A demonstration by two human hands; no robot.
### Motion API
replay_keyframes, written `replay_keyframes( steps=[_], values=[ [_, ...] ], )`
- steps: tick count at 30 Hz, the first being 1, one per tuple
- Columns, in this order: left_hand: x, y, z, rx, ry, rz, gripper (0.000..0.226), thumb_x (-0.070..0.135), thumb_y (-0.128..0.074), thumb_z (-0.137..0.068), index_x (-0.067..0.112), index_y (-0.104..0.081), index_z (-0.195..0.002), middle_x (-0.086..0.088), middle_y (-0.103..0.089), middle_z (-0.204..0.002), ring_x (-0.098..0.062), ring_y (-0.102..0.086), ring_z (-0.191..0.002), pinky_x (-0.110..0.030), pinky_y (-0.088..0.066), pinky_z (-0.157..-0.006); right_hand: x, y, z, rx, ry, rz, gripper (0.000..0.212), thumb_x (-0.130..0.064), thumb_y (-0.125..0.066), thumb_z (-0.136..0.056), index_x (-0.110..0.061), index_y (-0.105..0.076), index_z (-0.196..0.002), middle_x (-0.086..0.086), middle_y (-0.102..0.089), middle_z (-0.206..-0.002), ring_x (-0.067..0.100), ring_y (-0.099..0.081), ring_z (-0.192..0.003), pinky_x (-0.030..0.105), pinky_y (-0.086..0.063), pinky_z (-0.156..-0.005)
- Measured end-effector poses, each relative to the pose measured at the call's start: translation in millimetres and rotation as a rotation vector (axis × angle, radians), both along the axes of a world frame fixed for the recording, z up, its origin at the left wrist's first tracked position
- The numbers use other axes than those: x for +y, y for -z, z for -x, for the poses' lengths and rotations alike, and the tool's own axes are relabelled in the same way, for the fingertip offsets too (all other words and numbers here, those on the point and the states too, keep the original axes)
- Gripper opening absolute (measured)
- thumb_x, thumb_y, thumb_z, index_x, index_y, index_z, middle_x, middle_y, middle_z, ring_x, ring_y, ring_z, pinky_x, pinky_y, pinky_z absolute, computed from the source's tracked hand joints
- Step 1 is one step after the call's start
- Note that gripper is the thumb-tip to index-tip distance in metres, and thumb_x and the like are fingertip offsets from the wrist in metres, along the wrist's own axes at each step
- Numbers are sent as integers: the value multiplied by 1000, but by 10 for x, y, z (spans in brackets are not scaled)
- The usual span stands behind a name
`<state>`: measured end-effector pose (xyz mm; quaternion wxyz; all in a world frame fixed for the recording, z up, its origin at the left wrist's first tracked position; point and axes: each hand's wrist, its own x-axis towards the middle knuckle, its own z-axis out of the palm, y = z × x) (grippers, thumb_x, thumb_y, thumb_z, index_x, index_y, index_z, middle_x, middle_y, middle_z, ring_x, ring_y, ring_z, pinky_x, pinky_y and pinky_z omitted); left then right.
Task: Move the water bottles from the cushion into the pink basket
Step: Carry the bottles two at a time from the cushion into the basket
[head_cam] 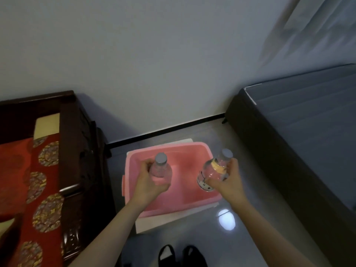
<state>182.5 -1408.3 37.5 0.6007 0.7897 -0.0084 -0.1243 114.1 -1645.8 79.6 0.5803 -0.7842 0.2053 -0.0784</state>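
A pink basket (198,206) stands on the floor over a white sheet, below both my hands. My left hand (149,182) grips a clear water bottle (161,167) with a grey cap, held upright over the basket's left half. My right hand (229,179) grips a second clear bottle (212,171) with a grey cap and an orange band at its neck, tilted, over the basket's right rim. The red patterned cushion (32,185) lies at the left on a dark wooden seat; no bottle shows on it.
The dark wooden armrest (77,160) of the seat rises between the cushion and the basket. A dark bed frame with a grey mattress (300,135) fills the right side. A white wall stands behind. Black shoes (181,256) show at the bottom edge on the glossy floor.
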Motion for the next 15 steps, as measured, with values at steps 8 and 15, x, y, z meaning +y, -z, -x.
replay_keyframes(
  steps=[8, 15],
  values=[
    [-382, 648, -376, 80, -104, -98, 70, 8, -86, -56, 20, -48, -114, 0, -64, -107, -18, -63, -96, -33, -53, -79, -123, 882, -713, 190, -17, 19, 47, -24, -81, -57, -36, -57, -95, -10, -68, -93, 3, -67, -82, 33, -57, -71],
    [-672, 1401, -722, 95, -149, -160, 72, 5, -82, -48, 13, -50, -111, -11, -58, -111, -31, -57, -103, -46, -47, -90, 89, 1728, -1243, 279, 58, 223, 46, -23, -76, -72, -20, -53, -112, 3, -64, -110, 24, -62, -102, 40, -49, -88]
  ],
)
